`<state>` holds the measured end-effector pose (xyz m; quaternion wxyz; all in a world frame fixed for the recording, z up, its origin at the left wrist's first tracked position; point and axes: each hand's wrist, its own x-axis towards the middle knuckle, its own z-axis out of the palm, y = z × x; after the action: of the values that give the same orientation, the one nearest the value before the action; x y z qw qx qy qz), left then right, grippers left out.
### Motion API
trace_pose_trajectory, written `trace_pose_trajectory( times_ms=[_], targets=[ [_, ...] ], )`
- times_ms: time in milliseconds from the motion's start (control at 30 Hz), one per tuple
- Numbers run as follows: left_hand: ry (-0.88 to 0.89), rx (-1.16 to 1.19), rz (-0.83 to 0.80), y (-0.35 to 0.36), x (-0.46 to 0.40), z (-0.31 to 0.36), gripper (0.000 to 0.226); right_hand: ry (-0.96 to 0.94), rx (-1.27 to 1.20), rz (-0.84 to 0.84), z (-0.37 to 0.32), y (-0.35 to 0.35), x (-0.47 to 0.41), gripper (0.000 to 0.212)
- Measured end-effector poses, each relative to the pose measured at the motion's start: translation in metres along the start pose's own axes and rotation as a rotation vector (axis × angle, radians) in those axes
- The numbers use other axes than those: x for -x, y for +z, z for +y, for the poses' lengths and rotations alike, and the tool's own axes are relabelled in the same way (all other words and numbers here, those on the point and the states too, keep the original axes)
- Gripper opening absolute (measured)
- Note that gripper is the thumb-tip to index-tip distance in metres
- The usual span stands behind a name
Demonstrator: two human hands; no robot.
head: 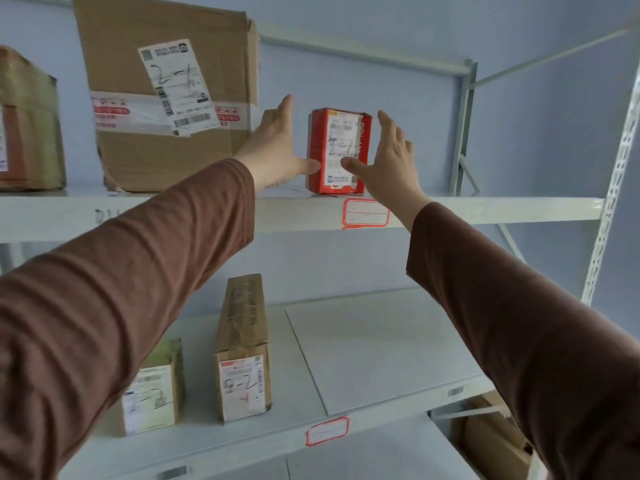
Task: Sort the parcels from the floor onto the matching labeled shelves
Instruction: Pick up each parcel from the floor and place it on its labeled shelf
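Observation:
A small red parcel with a white label marked "2-1" stands upright on the upper shelf. My left hand is beside its left face, fingers straight, thumb tip at the parcel's lower left edge. My right hand is at its right side, fingers straight, thumb in front of the label. Neither hand is curled round it. A red-framed shelf label is stuck on the shelf edge just below the parcel.
A large cardboard box marked "2-1" stands left of the red parcel, another brown parcel at far left. The lower shelf holds a long box and a small box, with its own label. Shelf posts rise at right.

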<state>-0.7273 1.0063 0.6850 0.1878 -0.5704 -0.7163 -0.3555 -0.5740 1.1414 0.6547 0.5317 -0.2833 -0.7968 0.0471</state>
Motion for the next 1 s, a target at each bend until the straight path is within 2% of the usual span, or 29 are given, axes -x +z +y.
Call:
trace_pose_trajectory(
  times_ms=[267, 433, 667, 1000],
  targets=[
    [-0.259, 0.036, -0.056, 0.034, -0.034, 0.011, 0.116, 0.188, -0.267, -0.310, 0.044, -0.002, -0.041, 0.098],
    [-0.302, 0.120, -0.093, 0.047, -0.045, 0.015, 0.114, 0.287, -0.382, -0.463, 0.055, 0.015, -0.057, 0.092],
    [-0.297, 0.168, -0.109, 0.064, -0.065, 0.011, 0.103, 0.252, -0.397, -0.526, 0.064, 0.032, -0.076, 0.063],
    [-0.398, 0.177, -0.168, 0.085, -0.095, -0.004, 0.100, 0.267, -0.313, -0.554, 0.071, 0.055, -0.099, 0.060]
  ],
)
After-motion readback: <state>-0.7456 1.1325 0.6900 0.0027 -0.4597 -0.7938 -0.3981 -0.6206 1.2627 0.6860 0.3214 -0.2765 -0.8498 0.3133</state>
